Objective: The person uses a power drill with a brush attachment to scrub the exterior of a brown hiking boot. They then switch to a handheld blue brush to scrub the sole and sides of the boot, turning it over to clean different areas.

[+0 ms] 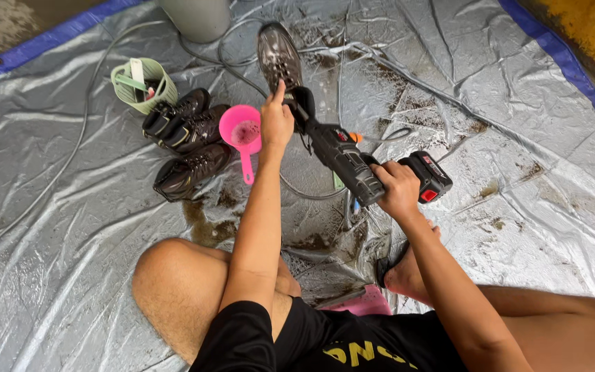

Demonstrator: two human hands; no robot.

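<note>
Left hand [276,120] grips one brown boot [278,55]; right hand [395,189] is wrapped around one cordless spray gun [352,162]. Three boots [186,141] lie left of the fingers.

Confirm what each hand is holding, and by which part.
Left hand holds the dark boot up by its heel end. Right hand grips the black cordless power tool around its handle, just ahead of the battery; the tool's nose meets the boot.

Grey bucket [197,17] cut off at top edge, pink stool [370,303] mostly hidden beneath legs, basket [142,86] contents indistinct
</note>
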